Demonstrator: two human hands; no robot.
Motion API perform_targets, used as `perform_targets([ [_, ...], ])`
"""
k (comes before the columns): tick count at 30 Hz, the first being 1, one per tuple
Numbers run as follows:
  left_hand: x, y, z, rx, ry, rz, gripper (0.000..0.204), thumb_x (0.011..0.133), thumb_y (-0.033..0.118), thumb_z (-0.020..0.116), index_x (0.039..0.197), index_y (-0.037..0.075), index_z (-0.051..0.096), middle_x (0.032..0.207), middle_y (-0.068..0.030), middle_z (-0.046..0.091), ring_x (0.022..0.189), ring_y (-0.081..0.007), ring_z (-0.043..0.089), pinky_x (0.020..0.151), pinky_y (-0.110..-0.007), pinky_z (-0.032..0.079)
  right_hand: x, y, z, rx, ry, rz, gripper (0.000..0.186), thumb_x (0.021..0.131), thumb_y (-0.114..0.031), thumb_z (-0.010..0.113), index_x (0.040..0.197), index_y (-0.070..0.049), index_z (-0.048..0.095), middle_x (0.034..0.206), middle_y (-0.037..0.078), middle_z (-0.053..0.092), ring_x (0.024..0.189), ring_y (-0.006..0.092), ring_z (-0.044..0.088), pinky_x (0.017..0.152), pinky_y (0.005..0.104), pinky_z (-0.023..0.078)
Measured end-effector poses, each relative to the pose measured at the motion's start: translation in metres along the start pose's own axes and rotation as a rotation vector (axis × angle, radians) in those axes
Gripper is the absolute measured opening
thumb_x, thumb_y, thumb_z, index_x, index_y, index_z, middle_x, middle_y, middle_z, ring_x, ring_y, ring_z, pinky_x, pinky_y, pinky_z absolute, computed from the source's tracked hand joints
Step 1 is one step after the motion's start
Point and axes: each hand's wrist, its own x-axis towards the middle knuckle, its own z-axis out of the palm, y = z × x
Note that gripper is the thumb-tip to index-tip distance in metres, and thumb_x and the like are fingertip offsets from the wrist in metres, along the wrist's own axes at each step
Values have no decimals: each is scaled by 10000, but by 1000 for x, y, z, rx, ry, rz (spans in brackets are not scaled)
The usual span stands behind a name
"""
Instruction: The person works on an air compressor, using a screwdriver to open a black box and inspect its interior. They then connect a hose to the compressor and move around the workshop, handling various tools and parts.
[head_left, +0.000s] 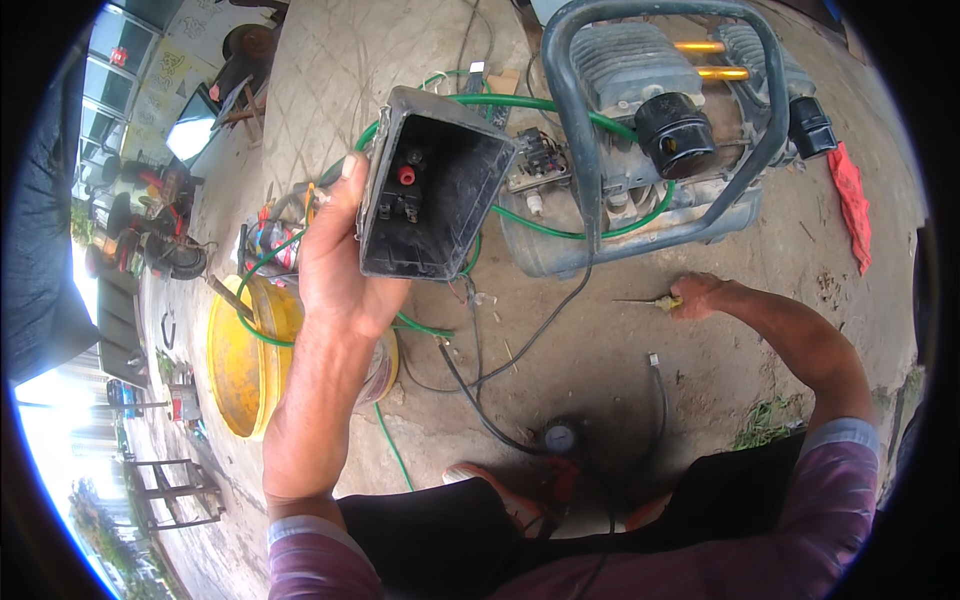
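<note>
My left hand (335,260) grips a dark plastic housing (450,230), held up with its hollow interior toward me; a small red part (406,175) shows inside. My right hand (700,298) is closed on a thin screwdriver (662,302) with a yellowish handle, pointing left, below an air compressor (620,70) with a tubular handle and black cylinders. An exposed switch assembly (535,165) sits on the compressor, just right of the housing. Green hoses (580,233) and dark cables run around the compressor and over the ground.
A yellow bucket (240,380) stands left of my forearm. A pressure gauge (560,438) lies near my feet, a red cloth (850,210) at the right. Tools and machinery (170,255), a metal frame (175,490) and a dark tarp (50,250) are at the left.
</note>
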Motion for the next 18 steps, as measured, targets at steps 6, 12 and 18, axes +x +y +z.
perform_targets([
  [6,0,2,-2,-45,71,-14,446,1039,340,544,1338,16,609,1330,-206,639,1175,-369,643,967,-487,560,-8,-6,-12,-3,-25,21,544,856,-505,705,1180,-68,725,1185,149,724,1141,348,675,946,462,539],
  [12,1,-6,-2,-142,181,-99,513,1043,366,495,1391,-4,565,1379,-274,584,1171,-434,633,889,-503,591,-43,-67,-48,-273,-108,-101,654,845,-542,708,1223,-8,685,1176,167,725,1116,350,687,952,475,540],
  [18,-3,-9,10,20,106,-168,434,1065,321,526,1342,-8,584,1298,-194,665,1160,-326,671,995,-467,558,-198,-187,-142,665,671,-647,887,748,-336,894,1459,-53,445,1238,143,639,989,248,670,832,395,548],
])
